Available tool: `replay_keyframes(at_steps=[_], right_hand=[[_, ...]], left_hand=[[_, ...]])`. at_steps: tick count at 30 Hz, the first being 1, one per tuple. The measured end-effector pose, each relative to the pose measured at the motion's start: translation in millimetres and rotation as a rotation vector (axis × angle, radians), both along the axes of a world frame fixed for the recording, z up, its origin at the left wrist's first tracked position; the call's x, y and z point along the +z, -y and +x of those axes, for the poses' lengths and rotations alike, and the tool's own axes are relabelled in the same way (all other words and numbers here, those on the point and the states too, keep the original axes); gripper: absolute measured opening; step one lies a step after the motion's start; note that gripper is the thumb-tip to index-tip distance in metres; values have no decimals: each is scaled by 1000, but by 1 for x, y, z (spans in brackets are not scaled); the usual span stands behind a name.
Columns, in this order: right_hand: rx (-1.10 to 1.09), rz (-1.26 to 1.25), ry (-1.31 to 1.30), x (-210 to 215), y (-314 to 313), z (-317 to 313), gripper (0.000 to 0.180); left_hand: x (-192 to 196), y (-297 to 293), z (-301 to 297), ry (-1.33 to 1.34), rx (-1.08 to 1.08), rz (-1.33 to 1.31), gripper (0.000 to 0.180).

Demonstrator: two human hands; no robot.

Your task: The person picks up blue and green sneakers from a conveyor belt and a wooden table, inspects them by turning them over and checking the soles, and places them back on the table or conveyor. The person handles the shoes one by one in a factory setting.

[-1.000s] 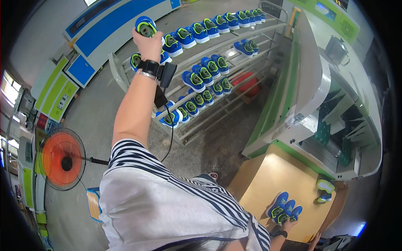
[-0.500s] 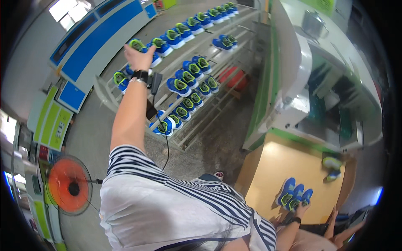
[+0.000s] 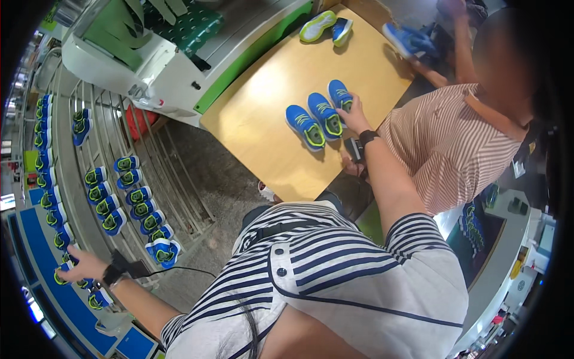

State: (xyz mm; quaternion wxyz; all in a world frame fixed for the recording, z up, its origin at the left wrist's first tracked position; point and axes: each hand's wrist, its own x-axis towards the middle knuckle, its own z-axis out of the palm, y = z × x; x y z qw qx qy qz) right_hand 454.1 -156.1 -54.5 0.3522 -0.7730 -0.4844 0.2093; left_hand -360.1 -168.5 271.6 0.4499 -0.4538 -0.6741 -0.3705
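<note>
My left hand [image 3: 86, 267] is stretched out to the rack on the left, its fingers round a blue sports shoe [image 3: 64, 263] with a lime-green lining at the near end of the upper row. On the table to the right, my right hand [image 3: 355, 118] grips the heel end of a blue shoe [image 3: 339, 93]. That shoe is the rightmost of three standing side by side. Beside it are the middle shoe [image 3: 320, 106] and the left shoe [image 3: 299, 118], both with lime laces and white soles. My palm partly hides the held heel.
The metal shoe rack [image 3: 173, 179] carries several more blue shoes in rows. The yellow tabletop [image 3: 251, 119] also bears a shoe lying sole out [image 3: 317, 26] and another shoe [image 3: 342, 32]. At the right a co-worker in a striped shirt [image 3: 448, 143] handles a blue shoe [image 3: 412, 40]. A white-and-green machine [image 3: 161, 78] adjoins the table.
My view has swung right, so the table is now central and the rack lies left. My left hand stays at the rack's end shoes, and my right hand stays at the table shoes.
</note>
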Motion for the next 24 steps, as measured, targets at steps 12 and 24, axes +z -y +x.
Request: replay_keyframes(at_steps=[12,24], right_hand=[[-77,4,-8,13,14,-48,80],[-43,46,-98,4,132,-145,67]], left_hand=[[-274,74,346,981,-690,-1396,87],[-351,-39,348,1696,-594,-1500,61]])
